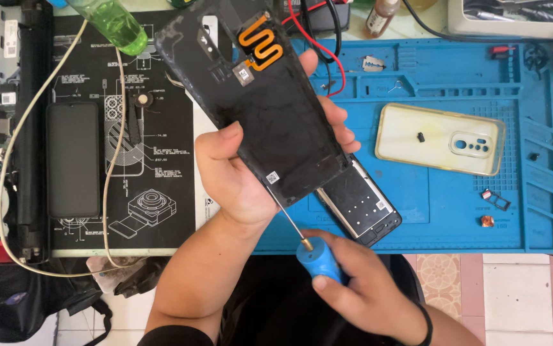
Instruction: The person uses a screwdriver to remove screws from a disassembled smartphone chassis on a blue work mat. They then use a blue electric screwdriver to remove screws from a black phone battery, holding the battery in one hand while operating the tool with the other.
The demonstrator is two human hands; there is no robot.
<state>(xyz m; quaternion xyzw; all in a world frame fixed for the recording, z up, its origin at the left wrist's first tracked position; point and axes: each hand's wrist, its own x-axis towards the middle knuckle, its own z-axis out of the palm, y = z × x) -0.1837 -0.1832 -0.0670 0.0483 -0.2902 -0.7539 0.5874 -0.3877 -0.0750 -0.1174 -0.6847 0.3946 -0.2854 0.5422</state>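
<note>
Head view: left hand (234, 179) clamps black phone back cover (257, 96), tilted, long axis running up-left over blue mat (456, 211). Right hand (360, 288), fingers wrapped on blue-handled screwdriver (318, 259), sits below the cover; shaft points up-left to cover's lower edge, beside opened phone body (363, 208).
</note>
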